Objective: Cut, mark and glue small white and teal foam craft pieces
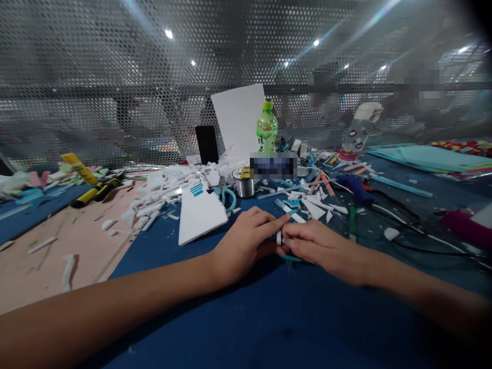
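Both my hands meet on the blue cutting mat (246,307) in the middle. My left hand (242,241) lies knuckles up, its index finger stretched toward the right hand and the other fingers curled. My right hand (315,246) is closed, pinching a small white foam piece (279,238). A thin teal strip (291,258) pokes out under the right hand. A white foam board with teal stripes (200,212) lies just left of the hands.
White and coloured foam scraps (165,192) litter the mat behind the hands. A wire spool (244,183), teal scissors (229,197), green bottle (266,128), black phone (206,143) and white sheet (238,118) stand before the mesh wall. Yellow-black tools (98,189) lie left; cables (403,215) right.
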The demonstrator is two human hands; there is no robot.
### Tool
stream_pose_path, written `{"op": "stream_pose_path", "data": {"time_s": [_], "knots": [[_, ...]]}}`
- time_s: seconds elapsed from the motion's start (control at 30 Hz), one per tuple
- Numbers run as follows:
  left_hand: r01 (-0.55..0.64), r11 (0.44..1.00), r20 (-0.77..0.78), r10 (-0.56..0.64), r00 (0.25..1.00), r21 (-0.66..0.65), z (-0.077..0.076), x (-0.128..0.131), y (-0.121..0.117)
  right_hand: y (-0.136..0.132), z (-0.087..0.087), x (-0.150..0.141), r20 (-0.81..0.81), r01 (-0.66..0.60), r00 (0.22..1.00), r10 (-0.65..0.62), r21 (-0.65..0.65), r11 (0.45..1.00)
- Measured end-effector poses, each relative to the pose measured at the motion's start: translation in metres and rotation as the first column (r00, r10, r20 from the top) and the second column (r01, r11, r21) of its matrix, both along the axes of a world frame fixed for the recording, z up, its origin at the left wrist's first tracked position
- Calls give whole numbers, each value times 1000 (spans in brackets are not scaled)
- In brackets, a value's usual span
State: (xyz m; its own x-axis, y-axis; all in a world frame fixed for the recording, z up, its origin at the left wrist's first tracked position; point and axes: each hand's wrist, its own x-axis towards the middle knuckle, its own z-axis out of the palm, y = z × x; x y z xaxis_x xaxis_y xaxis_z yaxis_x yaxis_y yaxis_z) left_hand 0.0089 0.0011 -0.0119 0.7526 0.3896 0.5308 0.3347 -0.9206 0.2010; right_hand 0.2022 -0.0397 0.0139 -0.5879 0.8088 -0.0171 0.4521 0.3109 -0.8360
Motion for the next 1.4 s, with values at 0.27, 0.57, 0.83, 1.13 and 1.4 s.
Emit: {"op": "stream_pose_path", "data": {"time_s": [0.27,0.57,0.83,1.13,1.4], "knots": [[-43,999,-41,43,998,10,3,1,-2,2,0,0,-4,-17,1000,18,63,998],[-52,998,-45,53,998,36,3,1,-3,-2,0,-3,65,-7,998,-1,109,994],[2,999,68,-4,998,36,1,1,-1,-2,1,-5,32,65,997,-70,124,990],[98,944,321,8,947,-314,6,0,0,2,3,0,48,82,995,-87,110,991],[228,747,363,19,932,-625,3,0,8,1,4,0,85,24,996,-34,121,992]]}}
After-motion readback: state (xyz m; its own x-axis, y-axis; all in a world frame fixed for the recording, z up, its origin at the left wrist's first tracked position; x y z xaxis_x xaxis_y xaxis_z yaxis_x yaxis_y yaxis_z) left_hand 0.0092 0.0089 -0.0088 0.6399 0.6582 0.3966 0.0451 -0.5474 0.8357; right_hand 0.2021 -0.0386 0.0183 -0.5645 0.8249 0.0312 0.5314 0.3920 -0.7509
